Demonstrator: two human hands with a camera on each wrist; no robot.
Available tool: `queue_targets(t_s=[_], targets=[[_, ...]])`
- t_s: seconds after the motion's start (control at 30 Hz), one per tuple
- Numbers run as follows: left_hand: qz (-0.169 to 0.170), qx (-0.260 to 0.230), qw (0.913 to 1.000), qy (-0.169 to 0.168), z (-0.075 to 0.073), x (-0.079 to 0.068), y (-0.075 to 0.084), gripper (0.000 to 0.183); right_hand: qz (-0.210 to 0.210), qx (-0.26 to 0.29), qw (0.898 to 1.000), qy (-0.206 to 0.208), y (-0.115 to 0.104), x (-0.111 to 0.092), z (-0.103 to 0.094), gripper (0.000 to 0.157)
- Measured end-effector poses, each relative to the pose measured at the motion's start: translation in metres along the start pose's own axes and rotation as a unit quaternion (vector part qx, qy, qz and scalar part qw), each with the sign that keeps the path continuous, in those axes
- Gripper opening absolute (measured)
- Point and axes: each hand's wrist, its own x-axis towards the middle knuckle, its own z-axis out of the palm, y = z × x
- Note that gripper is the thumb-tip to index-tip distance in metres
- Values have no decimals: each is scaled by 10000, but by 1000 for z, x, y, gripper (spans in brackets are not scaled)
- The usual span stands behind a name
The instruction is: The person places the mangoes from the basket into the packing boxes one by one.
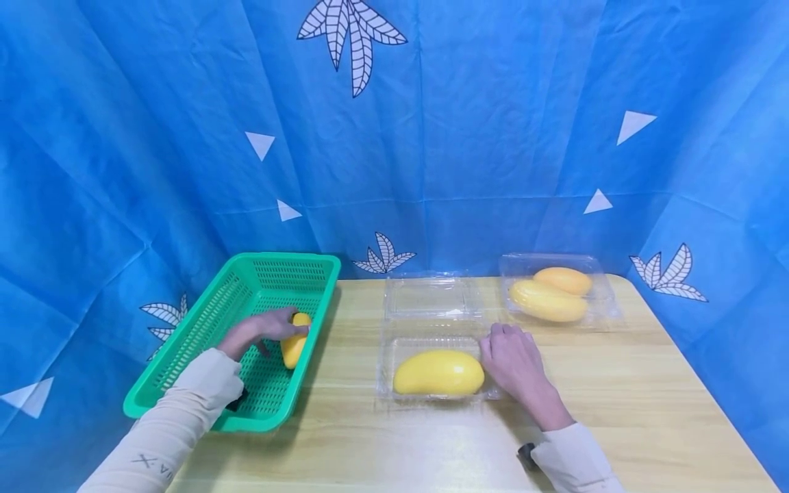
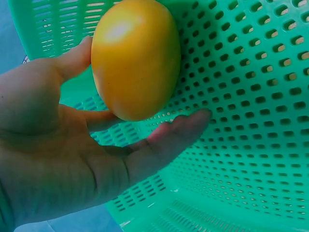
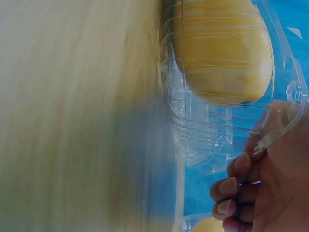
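Observation:
Inside the green plastic basket (image 1: 331, 287), my left hand (image 1: 274, 324) pinches an orange-yellow mango (image 1: 292, 350) near the basket's right wall. The left wrist view shows the thumb against one side of this mango (image 2: 137, 58) and a finger under its lower end, while other fingers reach out past it. My right hand (image 1: 514, 359) pinches the right rim of a clear plastic clamshell container (image 3: 277, 137) with curled fingers. A large yellow mango (image 1: 439, 373) lies in that container's base. Its lid (image 1: 428, 299) is folded back toward the curtain.
Another clear container (image 1: 600, 301) stands at the back right of the wooden table (image 1: 653, 404), holding a yellow mango (image 1: 548, 301) and an orange one (image 1: 564, 280). A blue curtain (image 1: 468, 137) with leaf prints hangs behind and along both sides.

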Motion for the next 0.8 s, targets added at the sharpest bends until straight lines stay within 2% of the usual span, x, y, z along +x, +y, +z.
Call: queue_targets(t_s=[0.37, 0.8], targets=[[-39, -737, 9971, -161, 4, 5, -2, 77, 43, 50, 10000, -51, 1, 0, 0, 31], [109, -493, 9987, -51, -3, -1, -7, 80, 5, 30, 10000, 0, 0, 0, 0, 30]])
